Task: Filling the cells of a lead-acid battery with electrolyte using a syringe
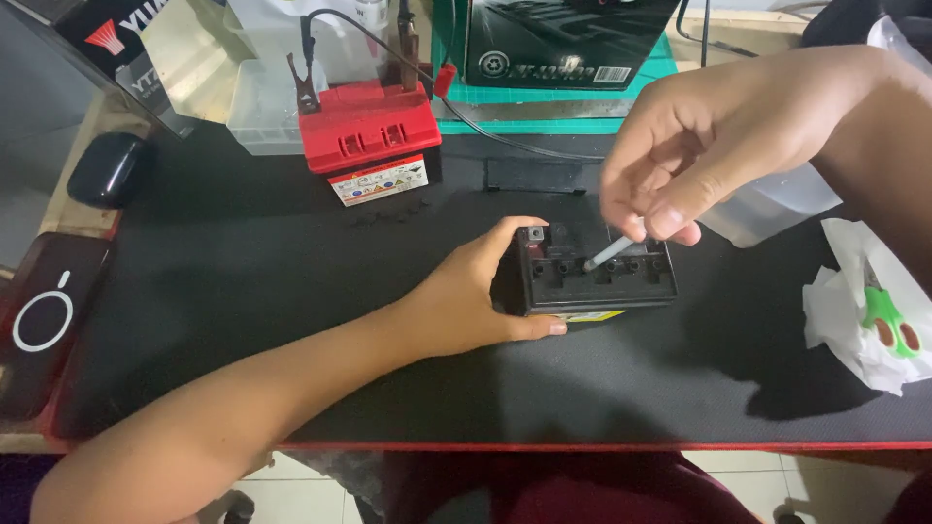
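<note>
Along the left edge of the black mat [243,291] a dark phone [44,325] and a black case [107,170] are lying, well apart from my work. Moving right, my left hand [476,291] is closing around the left side of the small black battery [594,272] near the mat's middle, thumb on its front and fingers on top, steadying it. My right hand [718,146] is pinching a thin white tube [612,250], its tip touching one of the openings along the battery's top — I judge I'm working through the cells one by one, so the next move needs a steady tip and a firm hold. Behind, a red battery [369,126] with clips is sitting near the far edge; at the right edge, green scissors [888,320] are resting on white paper [854,301] — nothing is blocking me.
</note>
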